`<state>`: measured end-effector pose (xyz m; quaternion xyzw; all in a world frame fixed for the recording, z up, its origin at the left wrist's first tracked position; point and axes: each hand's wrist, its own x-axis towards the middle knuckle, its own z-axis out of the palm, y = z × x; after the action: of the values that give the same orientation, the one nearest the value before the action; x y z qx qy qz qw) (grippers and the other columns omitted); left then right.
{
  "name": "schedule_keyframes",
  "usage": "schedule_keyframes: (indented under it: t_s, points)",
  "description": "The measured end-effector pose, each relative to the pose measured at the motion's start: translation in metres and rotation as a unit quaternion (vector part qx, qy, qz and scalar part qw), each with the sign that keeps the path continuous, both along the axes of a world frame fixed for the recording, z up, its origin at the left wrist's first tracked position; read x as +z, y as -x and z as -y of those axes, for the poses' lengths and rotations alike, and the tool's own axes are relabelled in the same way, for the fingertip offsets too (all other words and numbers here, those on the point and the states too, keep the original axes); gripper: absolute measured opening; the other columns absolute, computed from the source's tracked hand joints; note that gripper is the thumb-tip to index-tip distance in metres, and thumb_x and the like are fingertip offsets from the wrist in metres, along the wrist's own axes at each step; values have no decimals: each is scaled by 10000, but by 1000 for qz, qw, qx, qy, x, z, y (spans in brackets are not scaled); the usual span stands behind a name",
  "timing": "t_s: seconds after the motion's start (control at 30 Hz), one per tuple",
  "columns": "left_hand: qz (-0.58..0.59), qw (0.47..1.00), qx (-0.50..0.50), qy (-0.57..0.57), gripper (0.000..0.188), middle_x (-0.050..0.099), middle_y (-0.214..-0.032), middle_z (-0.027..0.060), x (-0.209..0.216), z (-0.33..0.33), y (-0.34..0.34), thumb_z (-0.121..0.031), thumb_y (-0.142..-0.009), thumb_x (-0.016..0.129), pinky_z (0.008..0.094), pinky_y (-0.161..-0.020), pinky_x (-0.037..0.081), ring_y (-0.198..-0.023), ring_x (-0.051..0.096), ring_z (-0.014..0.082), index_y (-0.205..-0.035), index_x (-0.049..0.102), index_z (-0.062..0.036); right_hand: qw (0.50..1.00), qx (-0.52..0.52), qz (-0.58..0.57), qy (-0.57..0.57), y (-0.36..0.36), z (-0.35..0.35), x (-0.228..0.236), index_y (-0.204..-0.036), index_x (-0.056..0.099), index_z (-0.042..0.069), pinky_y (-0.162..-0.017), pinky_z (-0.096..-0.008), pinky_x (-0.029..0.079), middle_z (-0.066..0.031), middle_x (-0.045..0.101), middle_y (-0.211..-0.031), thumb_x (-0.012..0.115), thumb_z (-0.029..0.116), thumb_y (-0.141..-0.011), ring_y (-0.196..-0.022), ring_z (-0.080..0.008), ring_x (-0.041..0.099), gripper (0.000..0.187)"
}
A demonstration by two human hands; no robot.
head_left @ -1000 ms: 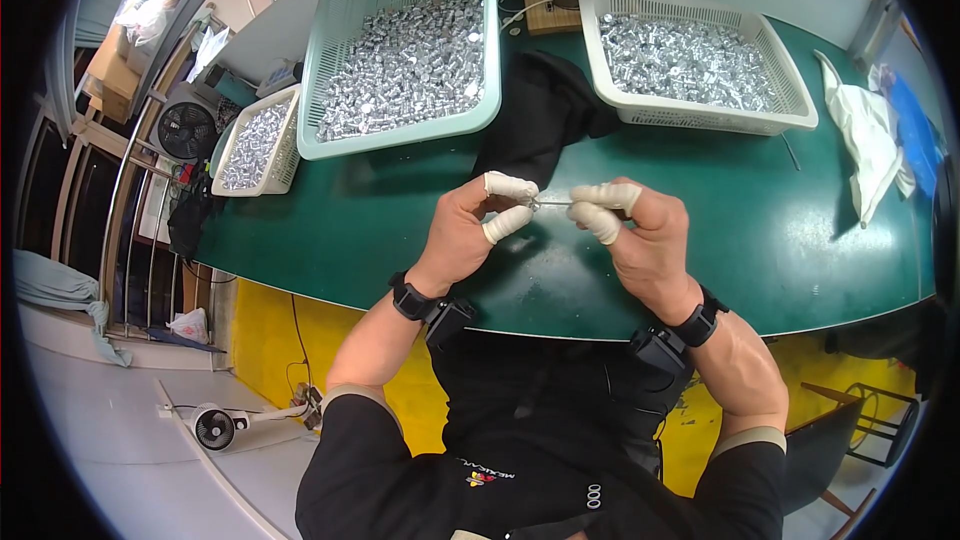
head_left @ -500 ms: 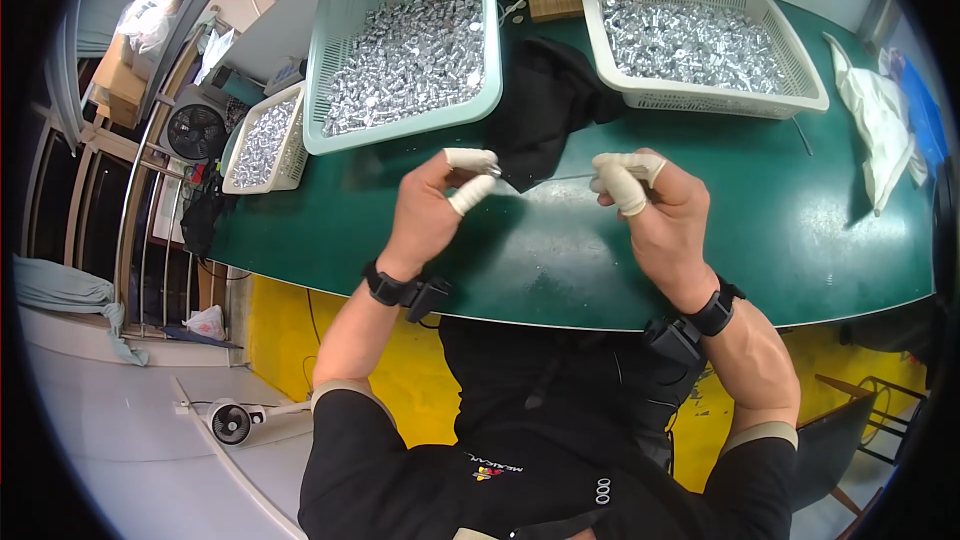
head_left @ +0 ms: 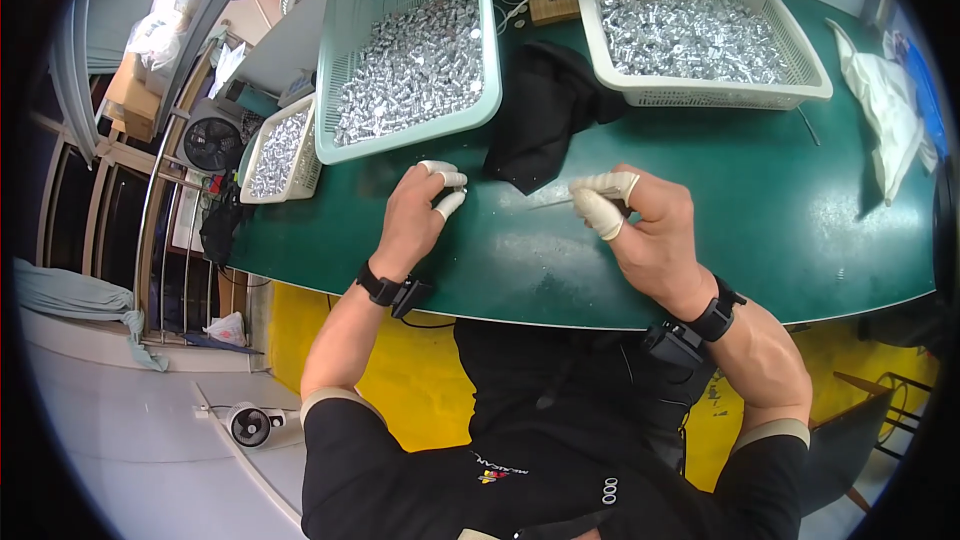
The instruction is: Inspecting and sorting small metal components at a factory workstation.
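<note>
My left hand [head_left: 412, 212], with white finger cots on its fingertips, pinches a small shiny metal part [head_left: 463, 187], mostly covered by the fingers. It hovers over the green tabletop in front of the large pale-green basket. My right hand [head_left: 655, 235], also in white finger cots, grips a thin metal rod [head_left: 549, 205] between thumb and fingers. The rod's tip points left toward the left hand, apart from the part. Behind and between the hands lies a crumpled black cloth [head_left: 540, 120].
Heaps of small silvery metal parts fill a pale-green basket [head_left: 490, 90], a white basket [head_left: 725, 95] at the back right and a smaller white basket [head_left: 300, 175] at the left. White cloth [head_left: 880, 130] lies on the green table [head_left: 800, 240] at far right, near another thin rod [head_left: 808, 127].
My left hand has moved slightly left and down, taking the small part off the rod's tip. My right hand has shifted a little left and lower, still holding the rod.
</note>
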<state>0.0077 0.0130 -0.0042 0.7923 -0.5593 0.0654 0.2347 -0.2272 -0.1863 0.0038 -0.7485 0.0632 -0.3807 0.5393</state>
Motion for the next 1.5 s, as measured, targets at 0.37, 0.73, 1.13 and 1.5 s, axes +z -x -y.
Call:
schedule_keyframes:
  t_s: [0.37,0.73,1.13,1.5]
  points:
    - [-714,689,-17,122,331,647,-925,56,10,21,49,-333,-1039,568,264,-736,470,-807,582,147,-1143,629,-26,1000,-14,12,-2,4,3,2,-973,727,-30,-597,-251,474,-72,666,-741,698,46,-916,-653,-121,625,99]
    - [-731,676,-39,84,279,685,-918,36,9,28,64,-305,-1034,587,250,-748,504,-804,627,118,-1131,654,-52,998,-11,49,24,8,3,5,-990,726,-21,-587,-250,462,-58,629,-717,696,34,-913,-636,-120,611,100]
    - [-729,678,-40,82,279,655,-896,36,8,33,71,-316,-1021,605,264,-735,484,-798,594,136,-1099,649,-52,996,-22,73,45,9,2,7,-992,730,-1,-560,-257,439,-71,597,-698,733,32,-874,-606,-137,590,123]
    - [-723,684,-29,97,250,683,-924,36,7,37,75,-274,-1029,598,254,-757,507,-813,630,117,-1132,649,-52,956,-51,151,245,5,1,3,-986,742,66,-463,-326,430,-52,563,-674,777,33,-806,-549,-208,578,187]
